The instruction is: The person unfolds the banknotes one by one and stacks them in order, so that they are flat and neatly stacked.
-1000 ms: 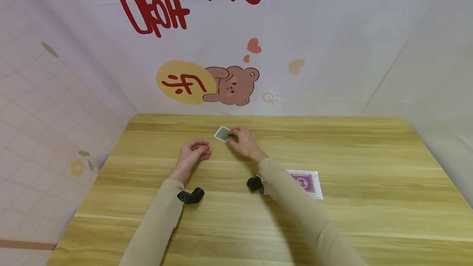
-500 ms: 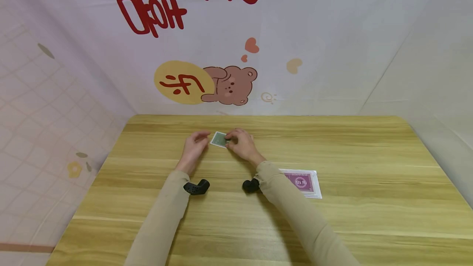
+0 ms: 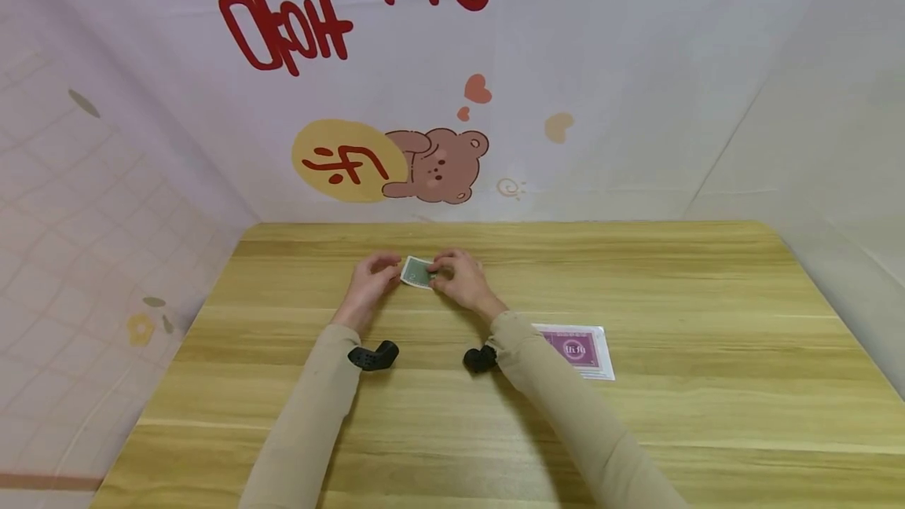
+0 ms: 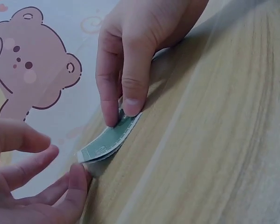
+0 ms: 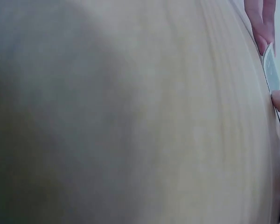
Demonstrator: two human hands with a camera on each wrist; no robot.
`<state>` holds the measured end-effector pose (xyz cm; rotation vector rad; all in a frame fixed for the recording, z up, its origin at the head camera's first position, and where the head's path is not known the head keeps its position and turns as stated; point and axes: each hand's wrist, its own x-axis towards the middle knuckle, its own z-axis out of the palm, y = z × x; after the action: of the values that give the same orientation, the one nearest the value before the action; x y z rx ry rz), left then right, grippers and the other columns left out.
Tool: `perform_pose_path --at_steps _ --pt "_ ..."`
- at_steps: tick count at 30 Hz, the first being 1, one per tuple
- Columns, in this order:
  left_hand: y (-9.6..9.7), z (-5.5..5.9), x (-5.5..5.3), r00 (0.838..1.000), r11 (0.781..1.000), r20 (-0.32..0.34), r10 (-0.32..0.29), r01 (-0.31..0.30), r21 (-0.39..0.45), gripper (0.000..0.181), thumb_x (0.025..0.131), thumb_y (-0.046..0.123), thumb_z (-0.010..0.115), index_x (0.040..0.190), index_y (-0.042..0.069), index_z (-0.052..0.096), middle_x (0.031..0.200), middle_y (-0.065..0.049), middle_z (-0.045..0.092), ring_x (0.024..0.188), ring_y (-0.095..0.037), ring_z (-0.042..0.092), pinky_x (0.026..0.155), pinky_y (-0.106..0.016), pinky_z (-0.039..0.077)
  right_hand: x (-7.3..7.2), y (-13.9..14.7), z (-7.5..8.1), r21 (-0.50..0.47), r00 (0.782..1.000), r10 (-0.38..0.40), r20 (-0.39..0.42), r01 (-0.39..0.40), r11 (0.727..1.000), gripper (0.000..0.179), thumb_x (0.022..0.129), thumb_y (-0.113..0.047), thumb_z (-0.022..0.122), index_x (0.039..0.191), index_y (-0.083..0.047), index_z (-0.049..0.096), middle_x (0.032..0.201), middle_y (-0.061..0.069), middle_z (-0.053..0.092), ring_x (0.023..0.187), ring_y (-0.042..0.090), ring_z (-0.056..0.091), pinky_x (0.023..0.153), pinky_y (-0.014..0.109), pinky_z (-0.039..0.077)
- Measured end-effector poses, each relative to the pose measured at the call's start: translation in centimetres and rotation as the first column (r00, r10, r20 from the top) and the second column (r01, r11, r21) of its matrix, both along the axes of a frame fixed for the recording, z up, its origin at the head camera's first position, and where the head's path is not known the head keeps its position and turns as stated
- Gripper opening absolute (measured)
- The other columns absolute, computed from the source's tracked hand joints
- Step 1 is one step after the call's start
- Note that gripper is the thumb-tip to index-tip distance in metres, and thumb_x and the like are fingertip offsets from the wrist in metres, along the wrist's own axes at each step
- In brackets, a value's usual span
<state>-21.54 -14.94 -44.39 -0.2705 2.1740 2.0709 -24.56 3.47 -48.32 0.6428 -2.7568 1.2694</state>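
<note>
A small green banknote-like paper with a white border is near the back of the wooden table. My right hand pinches its right part between thumb and fingers. In the left wrist view the green banknote curves, its left end raised off the table, and a second edge shows beneath it. My left hand is at that left end, thumb and fingers apart; one fingertip meets or nearly meets the paper's corner. The right wrist view catches only parts of both hands and the banknote at its right edge.
A larger purple banknote-like sheet with a white border lies on the table, partly behind my right sleeve. A white cloth with a printed bear hangs behind the table. Black devices sit on both wrists.
My left hand has moved forward and right to the green banknote's left end. My right hand has brought the note slightly left and nearer, and its left end has turned.
</note>
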Motion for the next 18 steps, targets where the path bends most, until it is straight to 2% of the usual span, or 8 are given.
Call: perform_pose_path --at_steps 5,8,12,15,18 --pt "-0.2 -0.3 0.2 1.000 1.000 0.012 -0.019 0.019 -0.021 0.029 0.093 -0.007 0.052 0.121 -0.012 0.055 0.114 -0.025 0.058 0.088 -0.015 0.055 0.079 -0.025 0.048 0.6 -0.1 0.3 0.019 1.000 0.018 -0.002 -0.018 1.000 0.021 0.081 -0.010 0.077 0.102 -0.008 0.075 0.121 0.010 0.060 0.120 0.031 0.047 0.099 0.054 0.030" --pt "-0.1 -0.5 0.5 1.000 0.999 -0.006 -0.018 0.018 -0.034 0.026 0.092 -0.010 0.052 0.118 -0.013 0.056 0.110 -0.025 0.059 0.090 -0.018 0.056 0.074 -0.022 0.049 0.9 -0.3 0.6 0.057 0.999 0.034 -0.010 -0.034 0.998 0.022 0.080 -0.009 0.076 0.102 -0.008 0.075 0.121 0.012 0.059 0.118 0.033 0.048 0.099 0.052 0.033" --pt "0.2 -0.8 0.9 1.000 0.999 -0.024 -0.011 0.010 -0.033 0.025 0.091 -0.012 0.052 0.116 -0.012 0.057 0.110 -0.026 0.059 0.094 -0.021 0.056 0.075 -0.022 0.050 1.3 -0.4 1.2 0.110 0.998 0.057 -0.014 -0.055 0.992 0.023 0.080 -0.007 0.076 0.102 -0.006 0.074 0.119 0.016 0.060 0.115 0.035 0.050 0.099 0.047 0.037" --pt "0.6 -0.7 1.2 0.999 1.000 -0.036 -0.013 0.013 -0.013 0.026 0.090 -0.012 0.054 0.115 -0.011 0.058 0.111 -0.025 0.060 0.095 -0.020 0.056 0.077 -0.024 0.050 1.7 -0.3 1.9 0.080 0.998 0.061 0.000 -0.060 0.995 0.022 0.080 -0.006 0.076 0.102 -0.004 0.073 0.113 0.016 0.061 0.107 0.032 0.054 0.094 0.043 0.042" --pt "0.9 -0.4 1.4 0.998 1.000 -0.060 -0.019 0.020 0.017 0.026 0.090 -0.011 0.057 0.115 -0.011 0.058 0.110 -0.024 0.060 0.093 -0.018 0.058 0.080 -0.026 0.051 2.2 -0.2 2.5 -0.020 0.997 0.073 0.026 -0.072 0.997 0.022 0.083 -0.005 0.074 0.103 0.000 0.070 0.105 0.015 0.063 0.097 0.028 0.059 0.086 0.037 0.048"
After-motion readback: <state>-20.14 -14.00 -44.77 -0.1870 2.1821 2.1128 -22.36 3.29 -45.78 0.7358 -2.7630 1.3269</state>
